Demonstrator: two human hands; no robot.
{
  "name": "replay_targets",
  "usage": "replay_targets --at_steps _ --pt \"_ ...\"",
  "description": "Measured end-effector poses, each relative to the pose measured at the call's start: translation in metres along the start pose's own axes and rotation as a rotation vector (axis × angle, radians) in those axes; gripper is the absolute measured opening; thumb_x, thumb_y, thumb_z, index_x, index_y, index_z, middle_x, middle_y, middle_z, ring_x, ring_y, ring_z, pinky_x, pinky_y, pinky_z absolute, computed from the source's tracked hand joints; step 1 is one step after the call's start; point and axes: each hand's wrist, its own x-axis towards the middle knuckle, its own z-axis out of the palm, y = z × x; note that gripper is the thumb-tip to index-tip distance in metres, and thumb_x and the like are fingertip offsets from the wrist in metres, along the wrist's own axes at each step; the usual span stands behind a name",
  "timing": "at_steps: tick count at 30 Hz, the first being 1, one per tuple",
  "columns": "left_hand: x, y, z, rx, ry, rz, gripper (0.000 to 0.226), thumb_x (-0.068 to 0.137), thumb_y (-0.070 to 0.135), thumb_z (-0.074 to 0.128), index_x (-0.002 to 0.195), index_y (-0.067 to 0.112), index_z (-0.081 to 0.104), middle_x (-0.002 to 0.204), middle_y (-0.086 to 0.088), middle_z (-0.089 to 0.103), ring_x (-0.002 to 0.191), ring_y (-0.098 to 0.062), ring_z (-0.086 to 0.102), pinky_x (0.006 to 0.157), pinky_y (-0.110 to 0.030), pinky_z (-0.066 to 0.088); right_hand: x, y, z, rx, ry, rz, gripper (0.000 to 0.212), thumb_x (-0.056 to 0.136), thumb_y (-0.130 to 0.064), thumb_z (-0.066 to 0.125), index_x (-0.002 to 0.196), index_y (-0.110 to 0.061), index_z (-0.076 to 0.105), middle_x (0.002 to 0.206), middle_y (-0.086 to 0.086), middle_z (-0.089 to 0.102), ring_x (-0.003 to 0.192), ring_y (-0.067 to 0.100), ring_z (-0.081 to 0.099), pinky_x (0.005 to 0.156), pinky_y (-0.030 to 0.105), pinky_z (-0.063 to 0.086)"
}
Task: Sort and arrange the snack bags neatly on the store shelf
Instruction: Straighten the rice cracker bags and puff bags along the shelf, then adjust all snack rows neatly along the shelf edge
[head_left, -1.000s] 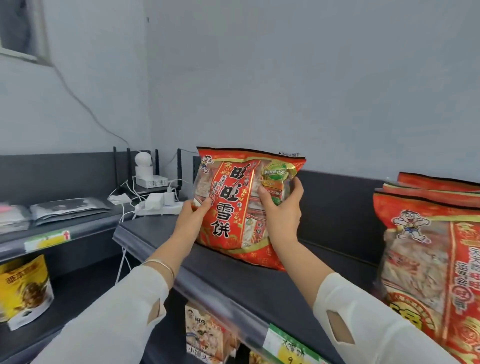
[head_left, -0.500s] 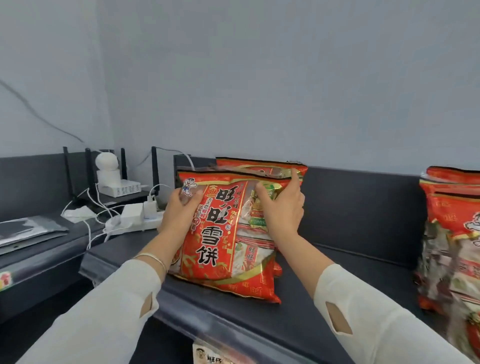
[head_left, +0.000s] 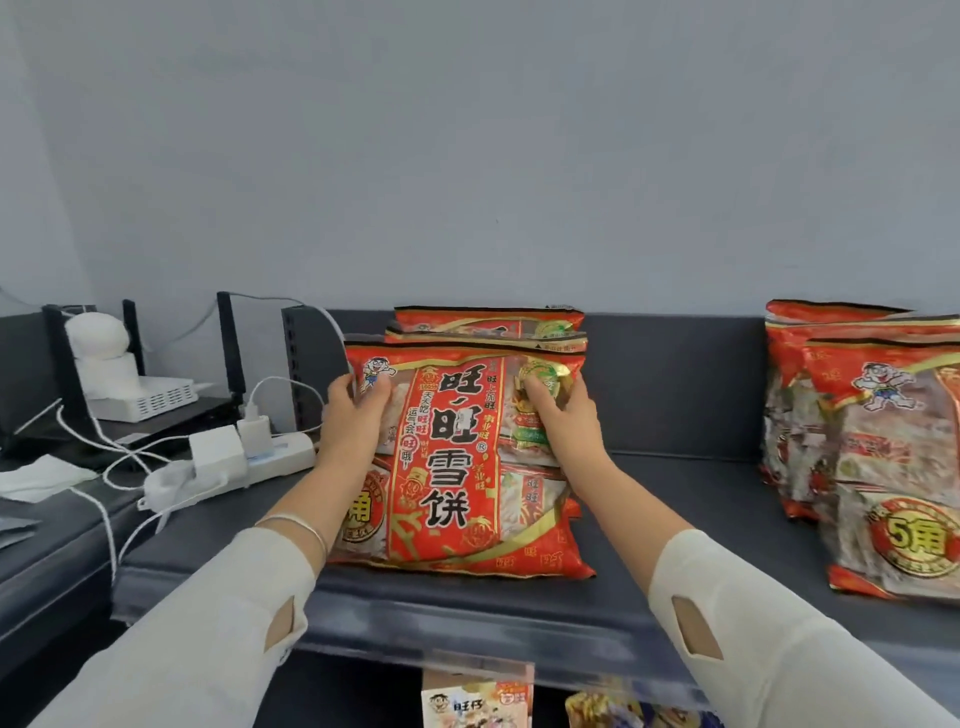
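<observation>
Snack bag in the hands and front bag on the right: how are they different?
Left hand and right hand hold the held bag; the right bag is untouched. The held bag's gold badge is half hidden; the right bag's shows plainly. Both are red and upright.

Wall (head_left: 467, 156): plain, pale grey-blue, evenly lit. Shelf (head_left: 685, 525): dark grey, with a low back panel (head_left: 675, 384). Left corner: white router (head_left: 140, 397), power strip (head_left: 234, 467), white cables (head_left: 108, 525).
</observation>
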Motion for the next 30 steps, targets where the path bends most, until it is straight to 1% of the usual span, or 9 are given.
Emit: replay_targets --at_steps 2,5,9,11,14,17,21,26,30 --pt "-0.004 0.005 0.0 0.174 0.151 0.103 0.065 0.081 0.062 0.05 0.136 0.031 0.033 0.138 -0.002 0.045 0.122 -0.026 0.049 0.102 -0.056 0.037 0.005 0.011 -0.004 0.037 -0.032 0.004 0.116 0.044 -0.097 0.05 0.141 -0.038 0.031 0.136 -0.001 0.051 0.116 0.022 0.059 0.098 0.05 0.049" --pt "-0.021 0.026 0.01 0.42 0.349 0.45 0.049 0.09 0.033 0.055 0.135 0.021 0.041 0.139 -0.006 0.044 0.128 -0.024 0.041 0.103 -0.053 0.032 -0.002 0.008 -0.012 0.06 -0.03 0.0 0.107 0.052 -0.092 0.05 0.141 -0.034 0.035 0.136 -0.001 0.05 0.117 0.02 0.058 0.098 0.049 0.049" --pt "-0.042 0.056 0.04 0.644 0.06 0.786 0.029 0.094 0.033 0.049 0.12 0.026 0.058 0.125 0.005 0.058 0.12 -0.017 0.048 0.102 -0.04 0.032 -0.012 0.002 -0.025 -0.076 -0.012 -0.07 0.065 0.085 -0.066 0.044 0.136 -0.027 0.042 0.133 0.003 0.052 0.11 0.018 0.06 0.092 0.047 0.053" --pt "-0.05 0.063 0.058 0.736 -0.092 0.857 0.028 0.095 0.036 0.045 0.119 0.029 0.058 0.124 0.009 0.058 0.12 -0.014 0.049 0.101 -0.037 0.032 -0.018 -0.004 -0.035 -0.257 0.033 -0.142 0.053 0.091 -0.056 0.042 0.135 -0.025 0.045 0.135 0.003 0.05 0.114 0.019 0.057 0.093 0.046 0.051" --pt "-0.061 0.067 0.082 0.868 -0.183 0.93 0.029 0.096 0.039 0.04 0.119 0.032 0.056 0.126 0.011 0.057 0.121 -0.014 0.047 0.101 -0.036 0.03 -0.028 -0.005 -0.061 -0.641 0.097 -0.295 0.043 0.097 -0.042 0.044 0.134 -0.021 0.049 0.137 0.002 0.046 0.122 0.025 0.047 0.094 0.041 0.046" --pt "-0.074 0.074 0.1 0.945 -0.197 0.981 0.027 0.096 0.038 0.038 0.114 0.032 0.057 0.12 0.012 0.059 0.117 -0.015 0.048 0.098 -0.035 0.031 -0.037 -0.006 -0.094 -0.973 0.147 -0.476 0.036 0.094 -0.034 0.051 0.127 -0.019 0.056 0.129 0.003 0.054 0.116 0.029 0.051 0.084 0.04 0.048" --pt "-0.096 0.09 0.135 0.949 -0.239 1.035 0.025 0.095 0.036 0.041 0.114 0.031 0.056 0.118 0.011 0.059 0.115 -0.016 0.049 0.096 -0.036 0.033 -0.047 0.0 -0.153 -1.12 0.247 -0.579 0.027 0.078 -0.025 0.071 0.103 -0.015 0.07 0.104 0.006 0.067 0.091 0.032 0.063 0.065 0.041 0.052" --pt "-0.15 0.123 0.209 0.814 -0.318 1.125 0.025 0.094 0.032 0.045 0.113 0.027 0.06 0.116 0.008 0.062 0.111 -0.018 0.053 0.092 -0.035 0.036 -0.071 0.006 -0.264 -1.213 0.356 -0.557 0.024 0.083 -0.026 0.065 0.105 -0.018 0.069 0.106 0.005 0.068 0.099 0.03 0.062 0.078 0.044 0.051" --pt "-0.219 0.156 0.288 0.73 -0.393 1.22 0.028 0.094 0.036 0.044 0.116 0.026 0.059 0.116 0.007 0.062 0.11 -0.017 0.054 0.092 -0.036 0.037 -0.094 0.026 -0.377 -1.316 0.459 -0.53 0.026 0.078 -0.026 0.07 0.103 -0.019 0.069 0.097 0.004 0.069 0.09 0.031 0.064 0.072 0.043 0.052"
